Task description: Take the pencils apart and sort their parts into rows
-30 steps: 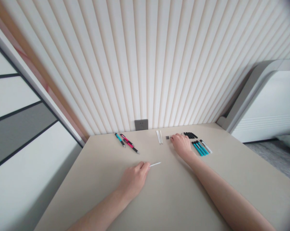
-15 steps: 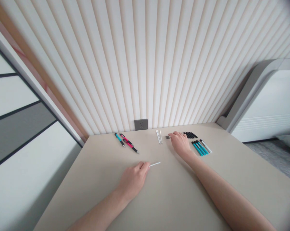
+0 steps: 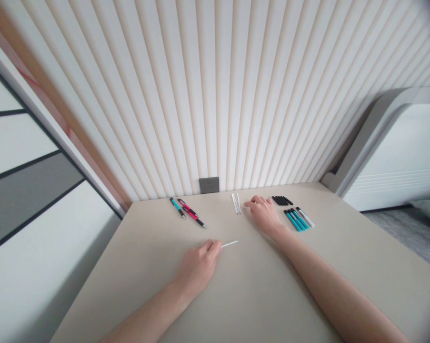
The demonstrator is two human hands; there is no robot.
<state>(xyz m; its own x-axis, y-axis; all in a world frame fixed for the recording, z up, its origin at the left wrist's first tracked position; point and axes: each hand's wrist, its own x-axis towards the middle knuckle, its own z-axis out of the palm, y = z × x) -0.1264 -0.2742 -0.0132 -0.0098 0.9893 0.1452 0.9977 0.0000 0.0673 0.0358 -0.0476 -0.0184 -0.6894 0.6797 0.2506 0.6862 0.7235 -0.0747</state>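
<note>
We are in what looks like a home, probably a bedroom. Behind the plain beige worktop (image 3: 265, 295) rises a cream wall (image 3: 215, 95) of vertical ribs, its dark power socket (image 3: 209, 185) just above the worktop's back edge. Right of the worktop stands what seems a white, grey-edged headboard (image 3: 404, 147); left of it, white-and-grey panelling (image 3: 29, 214) with dark strips.

On the bench (image 3: 257, 286) I have three pens (image 3: 193, 217) at left, refills (image 3: 235, 204) between them and the right hand (image 3: 264, 213), then grips (image 3: 282, 200) farther right, barrels (image 3: 296, 220) before those. The left hand (image 3: 199, 263) is before the pens.
</note>
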